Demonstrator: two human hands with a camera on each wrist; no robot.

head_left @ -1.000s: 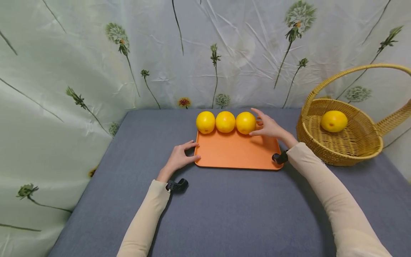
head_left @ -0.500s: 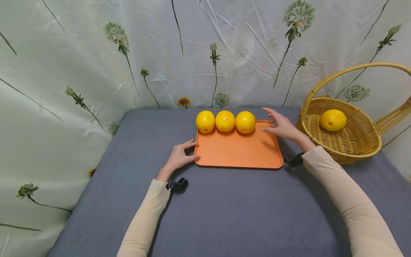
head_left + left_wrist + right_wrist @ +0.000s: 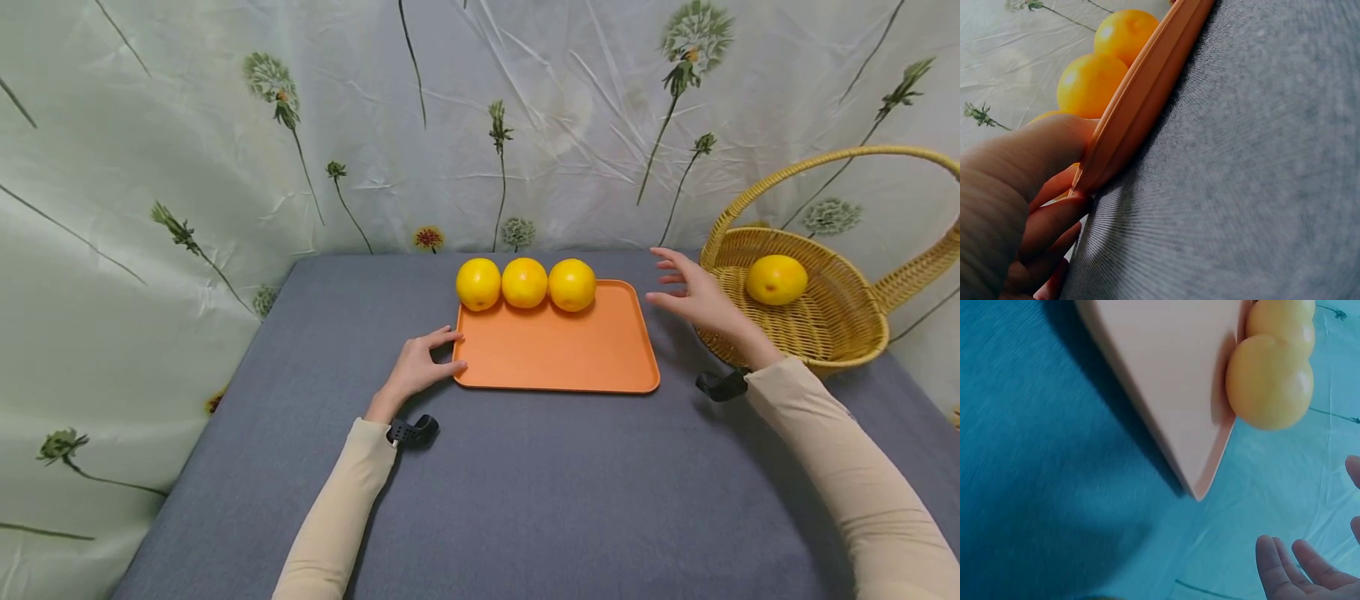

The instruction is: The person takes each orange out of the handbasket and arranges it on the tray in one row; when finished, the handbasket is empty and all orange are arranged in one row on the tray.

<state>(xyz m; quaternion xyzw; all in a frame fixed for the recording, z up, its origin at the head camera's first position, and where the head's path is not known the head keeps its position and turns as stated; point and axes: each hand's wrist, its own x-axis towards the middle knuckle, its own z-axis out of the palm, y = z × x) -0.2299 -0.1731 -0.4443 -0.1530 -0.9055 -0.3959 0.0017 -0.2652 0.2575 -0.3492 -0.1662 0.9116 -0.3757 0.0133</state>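
Observation:
My left hand (image 3: 415, 371) holds the left edge of an orange tray (image 3: 555, 354), thumb and fingertips on its rim. The left wrist view shows the thumb over the rim and the other fingers lower down, partly hidden. Three oranges (image 3: 525, 283) sit in a row along the tray's far side, from its left corner. My right hand (image 3: 701, 300) is in the air between the tray and a wicker basket (image 3: 795, 375), fingers spread and holding nothing. A further orange (image 3: 776, 280) lies inside the basket. In the right wrist view, the right fingers (image 3: 1310, 572) are apart from everything.
A grey-blue cloth (image 3: 525, 492) covers the table. Behind it hangs a pale curtain (image 3: 420, 167) printed with dandelions. The basket's tall arched handle (image 3: 832, 156) rises at the far right.
My right hand has moved away from the rightmost orange, off the tray and rightward to the basket's near left side. The left hand, tray and oranges have stayed put.

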